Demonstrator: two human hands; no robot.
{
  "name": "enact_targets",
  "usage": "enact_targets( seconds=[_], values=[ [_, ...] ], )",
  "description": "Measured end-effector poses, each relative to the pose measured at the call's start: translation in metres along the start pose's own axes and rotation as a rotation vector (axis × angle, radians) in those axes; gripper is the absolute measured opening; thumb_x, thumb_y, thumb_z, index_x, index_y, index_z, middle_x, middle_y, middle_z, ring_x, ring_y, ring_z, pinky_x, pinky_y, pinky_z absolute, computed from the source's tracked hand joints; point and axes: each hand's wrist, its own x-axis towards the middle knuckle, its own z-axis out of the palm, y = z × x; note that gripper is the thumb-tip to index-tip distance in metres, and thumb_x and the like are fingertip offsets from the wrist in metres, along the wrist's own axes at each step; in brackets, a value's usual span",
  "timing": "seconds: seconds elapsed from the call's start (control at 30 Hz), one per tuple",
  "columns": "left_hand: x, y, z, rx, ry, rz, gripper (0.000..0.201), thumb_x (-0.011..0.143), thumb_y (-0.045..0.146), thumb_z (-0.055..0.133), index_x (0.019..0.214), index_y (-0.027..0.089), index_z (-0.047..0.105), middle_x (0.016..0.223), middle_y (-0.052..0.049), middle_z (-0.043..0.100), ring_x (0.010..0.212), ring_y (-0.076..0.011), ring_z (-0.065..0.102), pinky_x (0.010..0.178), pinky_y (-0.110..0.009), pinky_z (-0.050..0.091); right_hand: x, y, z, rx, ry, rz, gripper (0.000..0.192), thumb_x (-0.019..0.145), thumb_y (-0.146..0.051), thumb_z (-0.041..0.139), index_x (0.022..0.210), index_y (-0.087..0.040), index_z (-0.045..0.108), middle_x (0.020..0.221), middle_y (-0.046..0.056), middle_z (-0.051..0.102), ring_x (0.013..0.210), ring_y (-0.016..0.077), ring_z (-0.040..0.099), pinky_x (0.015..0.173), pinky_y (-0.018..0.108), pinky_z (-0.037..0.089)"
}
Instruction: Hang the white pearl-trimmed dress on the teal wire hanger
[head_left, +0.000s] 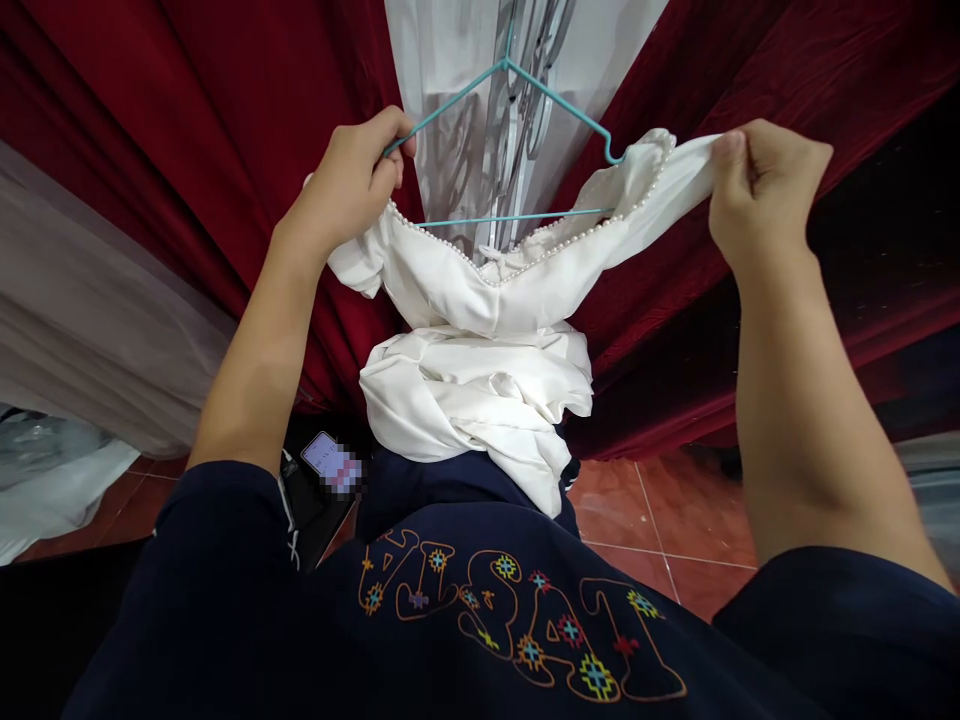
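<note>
A white dress (487, 300) with a beaded neckline lies bunched over my lap, its upper part raised in front of me. Inside the neckline sits a thin teal clothes hanger (559, 98), its crossbar running behind the beads. My left hand (360, 175) is closed around the hanger's left arm, close to the dress's left shoulder. Out to the right, my right hand (769, 185) pinches the end of the right sleeve and pulls it taut. The hanger's notched right end shows at that shoulder opening.
Red curtains (300, 150) hang on both sides, with white fabric and a grey metal rack (510, 130) between them. A lit phone (330, 460) rests on a dark surface at lower left, a white cable beside it. Reddish floor tiles (637, 520) show at right.
</note>
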Motion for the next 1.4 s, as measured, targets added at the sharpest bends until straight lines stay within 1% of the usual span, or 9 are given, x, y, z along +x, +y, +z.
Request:
enact_targets(
  seconds=[0.1, 0.17, 0.23, 0.43, 0.73, 1.0, 1.23, 1.33, 1.4],
  values=[
    [0.000, 0.000, -0.001, 0.007, -0.015, -0.010, 0.032, 0.091, 0.001, 0.045, 0.106, 0.023, 0.062, 0.081, -0.002, 0.060, 0.070, -0.0193, 0.053, 0.069, -0.033, 0.044, 0.002, 0.006, 0.004, -0.118, -0.031, 0.077, 0.037, 0.101, -0.022, 0.043, 0.064, -0.022, 0.040, 0.065, 0.002, 0.040, 0.063, 0.0129, 0.035, 0.067, 0.032, 0.028],
    [0.001, -0.001, 0.000, 0.003, -0.014, -0.013, 0.032, 0.092, 0.000, 0.046, 0.107, 0.023, 0.062, 0.080, -0.002, 0.060, 0.070, -0.0190, 0.053, 0.070, -0.033, 0.044, 0.002, -0.001, 0.006, -0.134, -0.058, 0.056, 0.017, 0.093, -0.012, 0.050, 0.082, -0.018, 0.062, 0.083, 0.009, 0.058, 0.077, 0.0157, 0.050, 0.074, 0.032, 0.036],
    [0.001, -0.002, 0.001, -0.009, -0.002, -0.009, 0.035, 0.092, -0.004, 0.044, 0.106, 0.021, 0.063, 0.079, -0.002, 0.059, 0.070, -0.0182, 0.053, 0.070, -0.033, 0.043, 0.001, -0.015, 0.010, -0.064, -0.046, -0.053, 0.028, 0.084, -0.006, 0.056, 0.106, -0.015, 0.069, 0.104, 0.015, 0.066, 0.097, 0.0204, 0.058, 0.085, 0.034, 0.043],
    [0.002, -0.001, 0.002, -0.053, 0.024, -0.005, 0.037, 0.088, -0.007, 0.042, 0.103, 0.019, 0.065, 0.076, 0.000, 0.058, 0.067, -0.0163, 0.052, 0.066, -0.030, 0.039, 0.005, -0.056, 0.023, 0.152, -0.040, -0.210, 0.024, 0.091, -0.021, 0.056, 0.111, -0.019, 0.069, 0.111, 0.014, 0.070, 0.103, 0.0213, 0.063, 0.094, 0.037, 0.046],
    [0.002, -0.002, 0.002, -0.061, 0.026, 0.007, 0.039, 0.086, -0.004, 0.042, 0.103, 0.021, 0.066, 0.077, -0.001, 0.058, 0.068, -0.0195, 0.052, 0.068, -0.035, 0.040, 0.020, -0.042, 0.029, 0.346, -0.216, -0.068, 0.028, 0.092, -0.012, 0.049, 0.107, -0.020, 0.071, 0.107, 0.009, 0.072, 0.091, 0.0136, 0.063, 0.083, 0.030, 0.044],
    [0.004, -0.004, 0.000, -0.095, 0.009, -0.020, 0.039, 0.082, 0.001, 0.050, 0.101, 0.028, 0.068, 0.076, -0.002, 0.060, 0.068, -0.0218, 0.050, 0.069, -0.039, 0.040, 0.040, -0.049, 0.020, 0.285, -0.032, -0.143, 0.027, 0.084, -0.001, 0.057, 0.098, -0.017, 0.074, 0.096, 0.007, 0.071, 0.083, 0.0123, 0.060, 0.076, 0.028, 0.044],
    [0.000, -0.003, 0.001, -0.121, 0.029, 0.022, 0.041, 0.084, -0.001, 0.043, 0.105, 0.023, 0.068, 0.076, -0.002, 0.059, 0.068, -0.0191, 0.052, 0.069, -0.036, 0.040, 0.048, -0.073, 0.039, 0.093, -0.083, 0.041, 0.024, 0.084, -0.007, 0.068, 0.107, -0.012, 0.073, 0.105, 0.010, 0.070, 0.080, 0.0110, 0.059, 0.080, 0.029, 0.051],
    [-0.003, -0.003, 0.006, -0.185, 0.003, -0.045, 0.036, 0.087, -0.002, 0.049, 0.107, 0.022, 0.067, 0.078, -0.001, 0.062, 0.070, -0.0185, 0.054, 0.075, -0.036, 0.047, 0.026, -0.092, 0.046, 0.122, 0.127, -0.124, 0.017, 0.093, -0.013, 0.053, 0.099, -0.017, 0.068, 0.101, 0.012, 0.068, 0.093, 0.0184, 0.061, 0.087, 0.035, 0.052],
    [-0.006, -0.001, 0.010, -0.255, 0.013, -0.100, 0.037, 0.087, -0.004, 0.053, 0.108, 0.022, 0.068, 0.079, -0.001, 0.064, 0.070, -0.0187, 0.054, 0.080, -0.036, 0.048, 0.009, -0.105, 0.054, 0.163, 0.095, -0.289, 0.022, 0.094, -0.016, 0.046, 0.105, -0.023, 0.064, 0.107, 0.011, 0.066, 0.105, 0.0221, 0.059, 0.095, 0.041, 0.050]
  ],
)
